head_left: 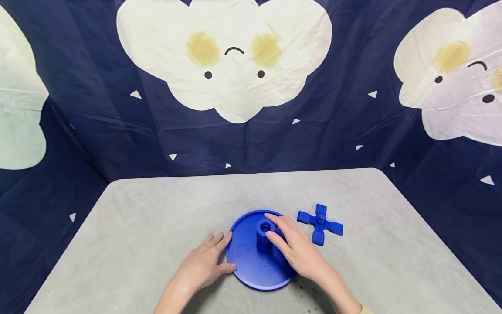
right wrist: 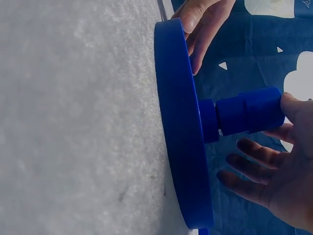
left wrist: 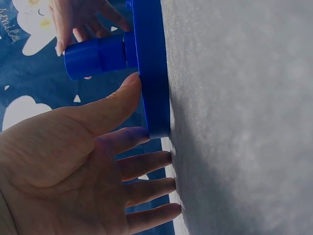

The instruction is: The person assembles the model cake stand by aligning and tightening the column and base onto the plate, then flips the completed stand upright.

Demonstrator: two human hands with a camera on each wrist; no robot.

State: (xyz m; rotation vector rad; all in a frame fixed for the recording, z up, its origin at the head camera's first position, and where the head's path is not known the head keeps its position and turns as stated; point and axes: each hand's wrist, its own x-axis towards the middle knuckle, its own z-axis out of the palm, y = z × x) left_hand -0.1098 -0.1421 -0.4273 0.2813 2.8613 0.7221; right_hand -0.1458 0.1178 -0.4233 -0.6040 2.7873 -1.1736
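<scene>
A round blue plate (head_left: 247, 266) with a raised rim lies on the table. From its middle rises a hollow blue cylinder (head_left: 263, 242), open at the top. In the right wrist view, a narrow neck shows between the cylinder (right wrist: 252, 111) and a short collar (right wrist: 209, 121) on the plate. My right hand (head_left: 301, 252) pinches the cylinder's upper end between thumb and index finger, its other fingers spread. At the plate's left edge, my left hand (head_left: 201, 265) rests with extended fingers, thumb on the rim, other fingertips reaching down toward the table in the left wrist view.
A blue four-armed cross (head_left: 320, 223) with a small threaded stub lies on the table just right of the plate. The grey table (head_left: 157, 209) has rounded far corners, and a dark blue cloth (head_left: 251, 148) with cloud prints hangs behind and along both sides.
</scene>
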